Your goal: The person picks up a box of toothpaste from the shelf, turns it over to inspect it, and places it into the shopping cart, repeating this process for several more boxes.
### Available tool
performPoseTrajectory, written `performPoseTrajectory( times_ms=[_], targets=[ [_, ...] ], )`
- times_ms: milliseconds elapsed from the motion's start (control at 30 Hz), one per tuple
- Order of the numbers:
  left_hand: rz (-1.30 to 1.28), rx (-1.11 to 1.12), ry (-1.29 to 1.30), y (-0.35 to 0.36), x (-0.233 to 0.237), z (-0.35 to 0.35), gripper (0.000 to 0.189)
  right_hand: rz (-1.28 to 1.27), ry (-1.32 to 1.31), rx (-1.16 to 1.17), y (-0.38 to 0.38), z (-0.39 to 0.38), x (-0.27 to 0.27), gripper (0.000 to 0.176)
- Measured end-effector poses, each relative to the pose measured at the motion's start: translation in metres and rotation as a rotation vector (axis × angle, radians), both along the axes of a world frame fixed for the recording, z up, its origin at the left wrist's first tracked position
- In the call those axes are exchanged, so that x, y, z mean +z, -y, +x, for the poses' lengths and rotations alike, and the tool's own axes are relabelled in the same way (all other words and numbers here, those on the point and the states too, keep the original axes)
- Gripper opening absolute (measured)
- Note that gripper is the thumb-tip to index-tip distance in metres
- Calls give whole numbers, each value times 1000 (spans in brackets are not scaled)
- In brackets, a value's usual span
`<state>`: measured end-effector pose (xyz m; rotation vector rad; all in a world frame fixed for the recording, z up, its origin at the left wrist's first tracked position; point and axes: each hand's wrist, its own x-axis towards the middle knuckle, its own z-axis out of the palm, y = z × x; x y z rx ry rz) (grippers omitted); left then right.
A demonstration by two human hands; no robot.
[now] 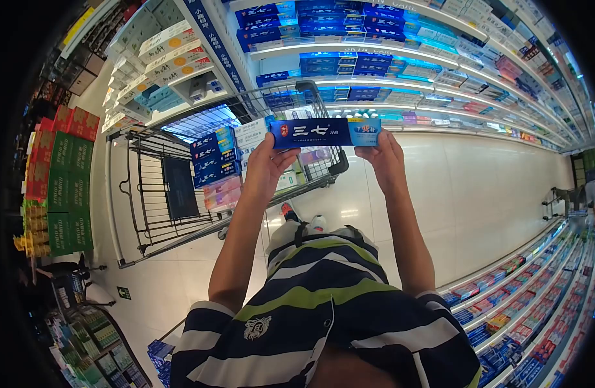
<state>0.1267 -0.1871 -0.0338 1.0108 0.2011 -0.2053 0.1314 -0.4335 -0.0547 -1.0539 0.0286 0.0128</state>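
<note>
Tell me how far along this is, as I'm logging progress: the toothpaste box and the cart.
Done: several boxes lie stacked in the shopping cart. In hand: the left hand and right hand hold a blue toothpaste box level, one at each end, over the cart. Left: that box is not yet in the cart.

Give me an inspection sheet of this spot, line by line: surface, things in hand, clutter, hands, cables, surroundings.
Surface: pale glossy tiled floor.
Job's things: blue toothpaste box, held level in front of the wire cart.
Clutter: stacked boxes inside the cart.
Hands: left hand and right hand each grip one end of the toothpaste box.
Cables: nothing seen.
Surroundings: stocked shelves on both sides of the aisle.
</note>
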Motion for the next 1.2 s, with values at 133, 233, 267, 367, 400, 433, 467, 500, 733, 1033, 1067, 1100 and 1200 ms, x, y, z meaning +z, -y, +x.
performPoseTrajectory(
  times_ms=[133, 233, 267, 367, 400, 433, 467, 500, 733, 1033, 1067, 1100, 1200],
  targets=[
    [30, -15, -29, 0, 3, 4, 43, -70, -36, -24, 3, 4, -2, 41],
    [36, -19, -32, 0, 2, 6, 42, -76, -49, -16, 8, 7, -3, 39],
    [40, -20, -31, 0, 1, 7, 41, -82, -53, -10, 9, 8, -4, 39],
    [43, -24, -29, -1, 2, 9, 40, -85, -56, 1, 9, 13, -3, 39],
    [43, -23, -28, -2, 1, 10, 40, -83, -57, 4, 9, 14, -3, 39],
    [54, -27, -17, -2, 0, 10, 41, -83, -57, 6, 9, 15, -3, 39],
    [65, -31, -7, -3, -1, 10, 42, -81, -54, 11, 9, 16, -4, 39],
    [63, -29, -8, -4, 0, 11, 42, -78, -50, 17, 8, 17, -4, 39],
    [146, -42, -96, -7, 5, 16, 48, -87, -50, 39, 6, 18, -4, 38],
    [163, -12, -152, -10, -2, 19, 55, -98, -72, 16, 1, 13, -6, 37],
    [130, 3, -173, -10, -3, 19, 55, -86, -69, 53, 3, 13, -8, 36],
    [130, 2, -175, -12, -5, 19, 55, -74, -65, 91, 5, 13, -10, 36],
    [96, -88, -165, -17, -10, 19, 56, -78, -94, 105, 7, 13, -13, 36]
  ],
)
